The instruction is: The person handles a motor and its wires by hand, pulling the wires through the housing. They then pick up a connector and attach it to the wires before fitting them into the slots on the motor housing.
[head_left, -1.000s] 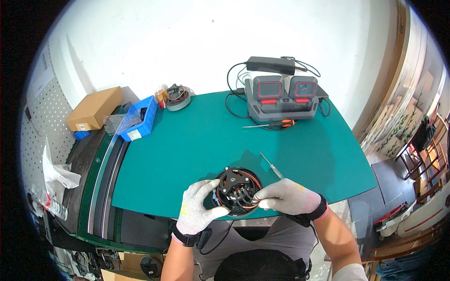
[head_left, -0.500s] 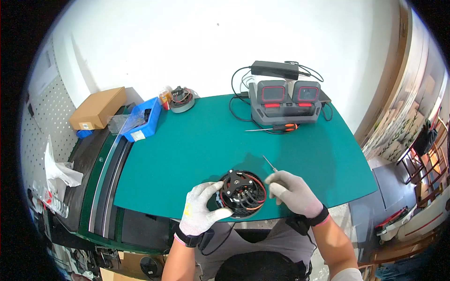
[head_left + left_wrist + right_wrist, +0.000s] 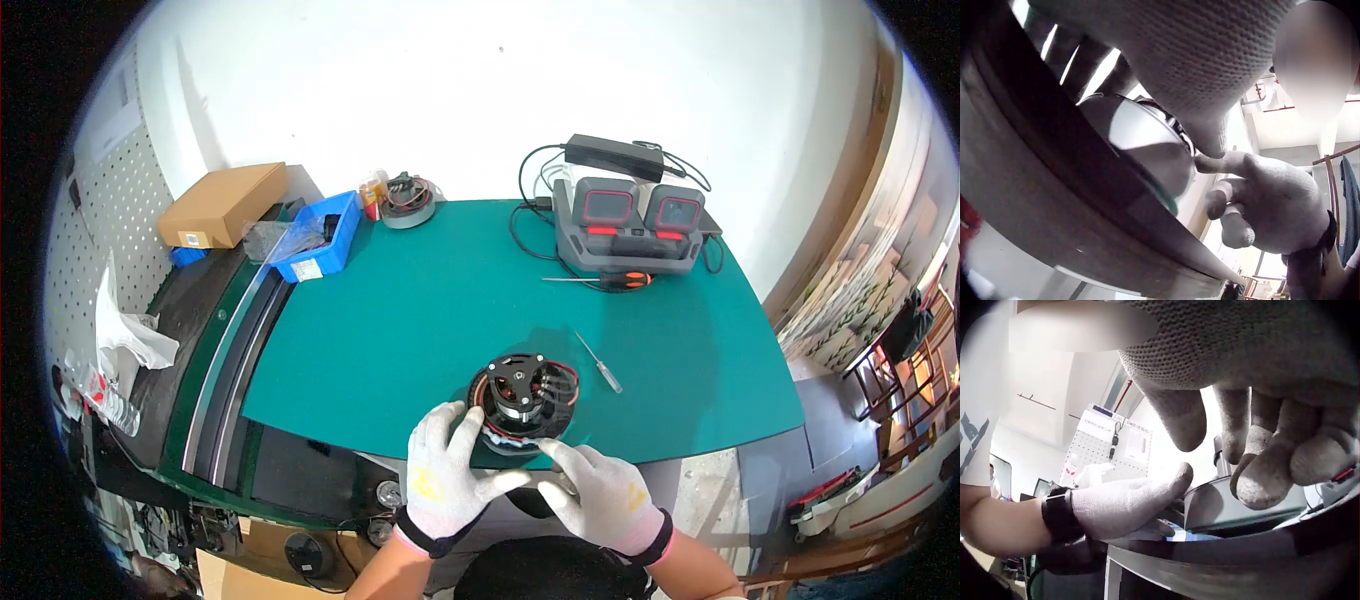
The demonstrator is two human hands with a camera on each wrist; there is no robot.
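A round motor assembly [image 3: 522,385], with a black three-armed bracket on top and red and black wires round it, stands upright near the table's front edge. At its left front side, my gloved left hand [image 3: 440,480] touches the rim with outstretched fingers, thumb spread away. My gloved right hand [image 3: 605,500] has its index fingertip at the front rim, the other fingers loosely bent. Both wrist views show the smooth grey side of the round housing [image 3: 1147,140] close to the fingers. Right of the assembly lies a thin screwdriver [image 3: 602,368] with a clear handle.
On the green table [image 3: 440,300], a double battery charger [image 3: 630,246] with cables stands at the back right, an orange-and-black screwdriver [image 3: 628,281] before it. A similar motor assembly [image 3: 408,207], a blue bin [image 3: 347,250] and a cardboard box [image 3: 225,205] are at back left.
The motor assembly has turned, its loop of wires going from the front to the right back. My right hand left it, then came back to its front rim. My left hand loosened its hold.
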